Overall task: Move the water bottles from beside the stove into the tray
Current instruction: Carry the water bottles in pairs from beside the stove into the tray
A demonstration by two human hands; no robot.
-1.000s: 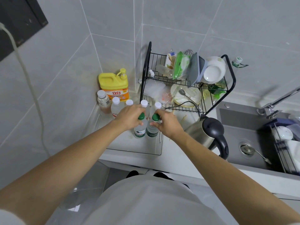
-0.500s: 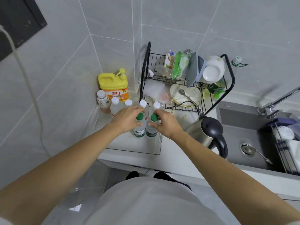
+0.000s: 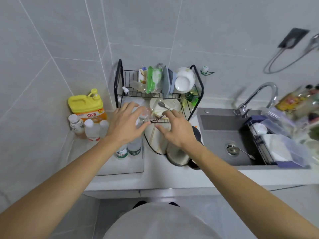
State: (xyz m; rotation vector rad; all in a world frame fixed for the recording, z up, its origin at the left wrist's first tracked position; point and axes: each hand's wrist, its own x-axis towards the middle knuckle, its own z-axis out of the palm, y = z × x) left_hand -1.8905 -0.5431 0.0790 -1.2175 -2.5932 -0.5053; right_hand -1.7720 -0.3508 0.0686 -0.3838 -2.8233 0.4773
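Two hands float over the counter with fingers spread wide, holding nothing.

Two water bottles with green labels (image 3: pixel 128 150) stand side by side in the clear tray (image 3: pixel 120 169), partly hidden under the left hand (image 3: pixel 126 124). More bottles with white caps (image 3: pixel 89 126) stand close together at the back of the tray, just in front of the yellow soap jug (image 3: pixel 86 104). The right hand (image 3: pixel 176 128) is above the silver kettle (image 3: pixel 177 155), near the black dish rack (image 3: pixel 158 94). To the right of the kettle is the sink (image 3: pixel 224 135).
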